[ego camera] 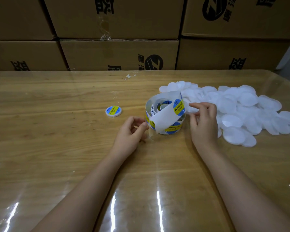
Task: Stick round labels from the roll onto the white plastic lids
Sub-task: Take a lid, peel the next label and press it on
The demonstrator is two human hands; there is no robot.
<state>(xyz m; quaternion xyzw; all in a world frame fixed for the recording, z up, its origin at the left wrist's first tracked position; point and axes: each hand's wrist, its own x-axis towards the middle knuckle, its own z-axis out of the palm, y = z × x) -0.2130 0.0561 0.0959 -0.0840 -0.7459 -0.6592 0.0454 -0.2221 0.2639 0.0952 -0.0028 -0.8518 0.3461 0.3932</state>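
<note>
Head view: nearest, the left hand (132, 129) rests mid-bench (57, 139), fingers loosely curled with nothing plainly in them. It sits just beside the loose tail of the roll (164, 114), likely to steady it. The right hand (203, 121) pinches a lid (190, 110) by its rim, close against a label (178, 105) on the strip, seemingly to take it. A done lid (113, 111) lies apart, leftward. The pile (241, 111) spreads toward the bench's right edge, within reach.

The film-covered wooden bench (57, 148) was laid with a label roll (164, 114), one labelled lid (113, 111) and a heap of white lids (241, 111).
</note>
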